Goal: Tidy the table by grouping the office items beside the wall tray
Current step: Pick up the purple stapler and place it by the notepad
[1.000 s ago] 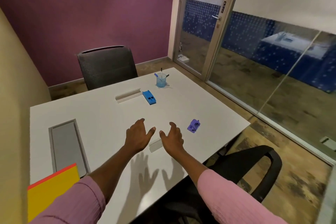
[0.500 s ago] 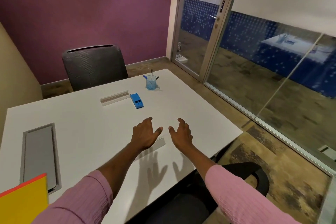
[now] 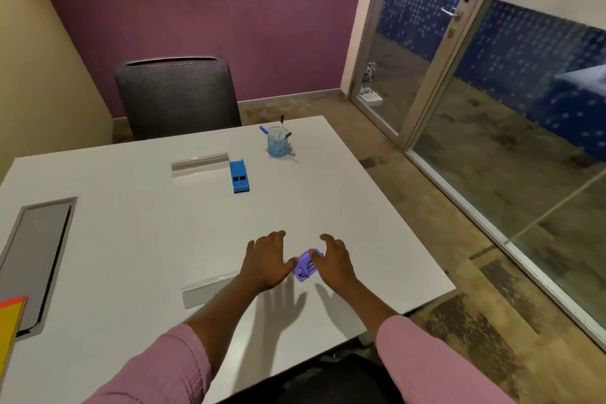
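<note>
My left hand (image 3: 267, 261) and my right hand (image 3: 333, 261) hover side by side over the near part of the white table (image 3: 131, 233), fingers apart, casting shadows below. A small purple stapler-like item (image 3: 305, 269) shows between them, partly covered by my right thumb; I cannot tell whether it is touched. A clear ruler (image 3: 205, 292) lies just left of my left wrist. Farther off lie a blue stapler (image 3: 240, 175), a clear plastic strip (image 3: 199, 164) and a blue pen cup (image 3: 278, 141). The grey tray (image 3: 36, 256) sits by the left wall.
A yellow folder with a red edge (image 3: 10, 321) overlaps the tray's near end. A grey chair (image 3: 177, 98) stands at the far side, a black chair (image 3: 321, 380) below me. The table's right edge drops off beside a glass wall and door (image 3: 426, 59).
The view swung left and back. The purple item, right of my right hand a second ago and hidden half a second ago, now shows between my hands. Both hands stay empty.
</note>
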Motion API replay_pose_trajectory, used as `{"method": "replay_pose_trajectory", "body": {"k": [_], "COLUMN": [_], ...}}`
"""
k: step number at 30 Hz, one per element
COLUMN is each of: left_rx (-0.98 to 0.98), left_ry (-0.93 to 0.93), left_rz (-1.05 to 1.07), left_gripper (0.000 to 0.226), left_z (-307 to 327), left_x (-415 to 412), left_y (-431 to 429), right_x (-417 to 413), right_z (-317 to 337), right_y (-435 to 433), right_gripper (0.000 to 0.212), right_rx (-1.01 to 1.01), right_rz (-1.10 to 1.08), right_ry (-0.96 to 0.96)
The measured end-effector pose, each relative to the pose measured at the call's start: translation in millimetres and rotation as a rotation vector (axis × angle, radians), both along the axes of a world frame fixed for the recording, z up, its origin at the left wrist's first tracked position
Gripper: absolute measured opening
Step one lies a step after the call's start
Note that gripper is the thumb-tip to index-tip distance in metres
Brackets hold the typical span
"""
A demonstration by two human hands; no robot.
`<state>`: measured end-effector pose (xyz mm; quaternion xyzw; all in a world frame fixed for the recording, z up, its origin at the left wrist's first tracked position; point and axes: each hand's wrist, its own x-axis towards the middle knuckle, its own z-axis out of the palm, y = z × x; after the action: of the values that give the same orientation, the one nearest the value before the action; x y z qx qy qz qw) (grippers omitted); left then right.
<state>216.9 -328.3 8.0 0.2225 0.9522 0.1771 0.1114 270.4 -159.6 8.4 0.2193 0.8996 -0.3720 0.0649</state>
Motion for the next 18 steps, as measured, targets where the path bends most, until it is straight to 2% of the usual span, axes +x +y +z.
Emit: {"method": "replay_pose_trajectory", "body": {"k": [8,18], "left_rx": [-0.189,-0.213], "left_ry": [0.007,0.002], "left_rz": [-0.097,-0.096], "left_gripper": [0.076,0.073], "left_z": [-49.3,-96.8], "left_x": [-6.3,-13.6], "left_y": [31.8,53.7], "right_x": [-30.2,-62.3], "right_z": [-42.6,-77.0], "right_y": [28.1,35.9], "right_gripper": [0.047,0.044], "right_rx": [0.094,0.24], "right_rz": [0.172,0.374], "right_ry": [-0.067,-0.121]}}
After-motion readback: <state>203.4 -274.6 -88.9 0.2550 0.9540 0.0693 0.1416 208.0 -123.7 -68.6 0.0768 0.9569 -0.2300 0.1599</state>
